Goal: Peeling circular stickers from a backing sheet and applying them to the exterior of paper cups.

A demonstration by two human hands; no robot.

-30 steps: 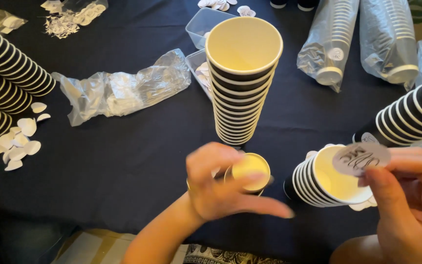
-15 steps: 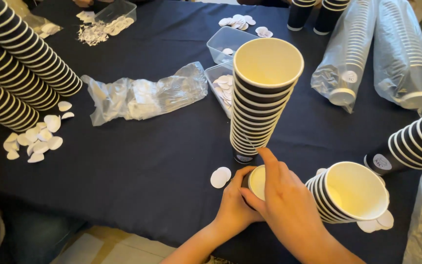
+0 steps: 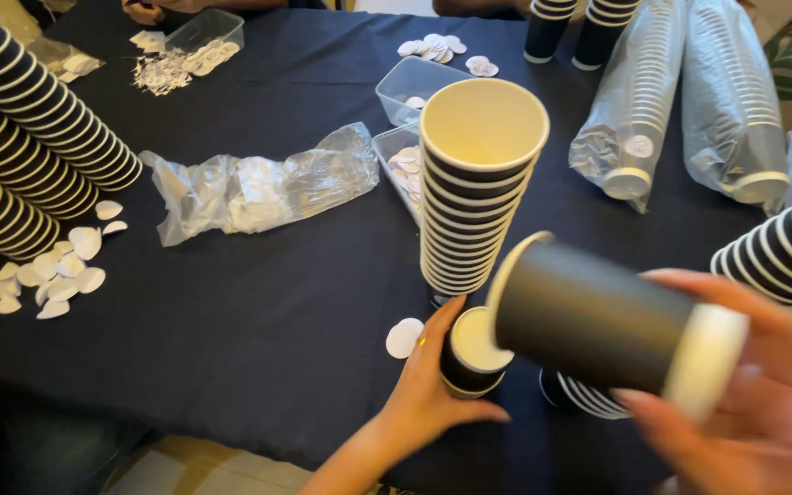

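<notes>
My left hand (image 3: 428, 390) wraps around a short black paper cup (image 3: 471, 353) that lies tilted on the dark tablecloth (image 3: 258, 312), its pale inside facing up. My right hand (image 3: 744, 403) holds a single black cup (image 3: 598, 316) on its side in the air, rim pointing left toward the tall upright stack of black cups (image 3: 480, 192). That stack stands just behind my left hand. A round white sticker (image 3: 404, 337) lies on the cloth left of the small cup. Under the raised cup a lying stack of cups (image 3: 588, 396) is partly hidden.
Long stacks of striped cups (image 3: 29, 137) lie at the left with loose white round stickers (image 3: 57, 270) beside them. A crumpled clear bag (image 3: 258, 188), clear plastic tubs (image 3: 414, 87), bagged cup sleeves (image 3: 689, 101) and another lying stack (image 3: 786, 247) are around. Another person's hand (image 3: 144, 11) is at the far edge.
My right hand has lifted one black cup off the lying stack and holds it sideways in the air. My left hand stays on the small cup by the tall stack.
</notes>
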